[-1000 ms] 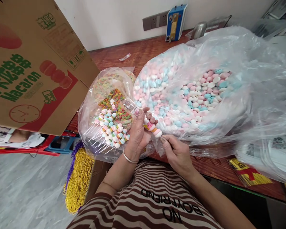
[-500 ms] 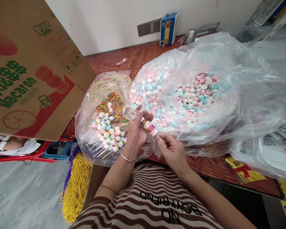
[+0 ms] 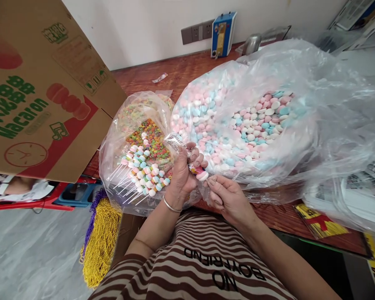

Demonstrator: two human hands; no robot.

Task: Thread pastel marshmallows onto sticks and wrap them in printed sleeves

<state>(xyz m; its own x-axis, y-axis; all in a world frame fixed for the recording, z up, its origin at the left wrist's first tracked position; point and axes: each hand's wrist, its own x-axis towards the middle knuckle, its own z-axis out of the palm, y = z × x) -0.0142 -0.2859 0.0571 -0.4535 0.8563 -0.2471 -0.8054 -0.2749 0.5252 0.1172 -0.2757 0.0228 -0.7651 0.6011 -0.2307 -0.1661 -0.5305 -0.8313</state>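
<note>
My left hand (image 3: 183, 175) grips a small clear wrapper (image 3: 175, 141) with a candy skewer (image 3: 200, 172) running through its fingers. My right hand (image 3: 226, 196) pinches the stick end of that skewer just below the candies. Both hands hover at the table's front edge, between two bags. To the left lies a small clear bag (image 3: 112, 154) holding finished candy skewers (image 3: 145, 171) and colourful ring candies (image 3: 150, 135). Behind the hands sits a large clear bag (image 3: 331, 104) full of pink, blue and white candies (image 3: 256, 118).
A Macaron cardboard box (image 3: 40, 96) leans at the left. Gold and purple twist ties (image 3: 101, 237) hang below the wooden table (image 3: 162, 75). A blue device (image 3: 222, 34) and wall sockets (image 3: 196, 32) stand at the back. Printed papers (image 3: 359, 191) lie at the right.
The skewer has slid deeper into the wrapper in my left hand; my right hand moved up closer to the candies. The view shifted slightly.
</note>
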